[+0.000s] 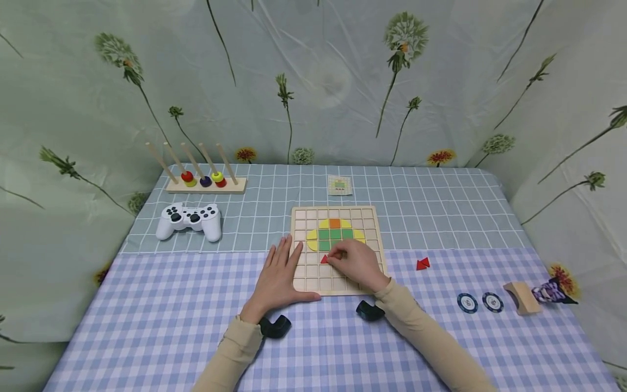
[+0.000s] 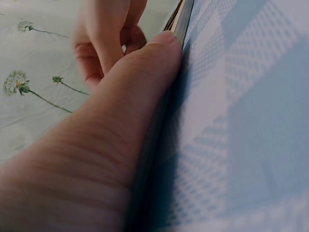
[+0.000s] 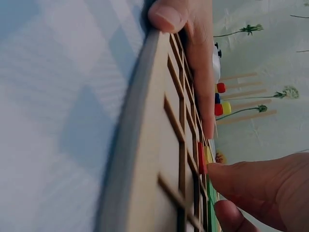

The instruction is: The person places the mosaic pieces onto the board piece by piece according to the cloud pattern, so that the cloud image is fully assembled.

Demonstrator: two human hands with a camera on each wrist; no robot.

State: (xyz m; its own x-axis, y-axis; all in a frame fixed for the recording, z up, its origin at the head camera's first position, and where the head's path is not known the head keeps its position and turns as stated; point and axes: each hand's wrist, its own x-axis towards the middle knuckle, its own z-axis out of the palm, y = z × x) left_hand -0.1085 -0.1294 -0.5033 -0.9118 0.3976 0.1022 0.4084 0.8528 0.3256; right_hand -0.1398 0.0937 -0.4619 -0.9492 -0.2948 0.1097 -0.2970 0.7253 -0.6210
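Pressing a red piece into the board, seemingly, the right hand.

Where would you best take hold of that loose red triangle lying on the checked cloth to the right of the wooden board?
Probably from above, pinching two opposite edges of the red triangle. It is small, lies low on the tablecloth, and stands apart from the wooden board, so fingertips have room on every side; a side approach would likely just push it.

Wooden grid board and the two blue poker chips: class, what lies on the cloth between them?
In the head view, between the wooden grid board and poker chips lie loose red triangle pieces.
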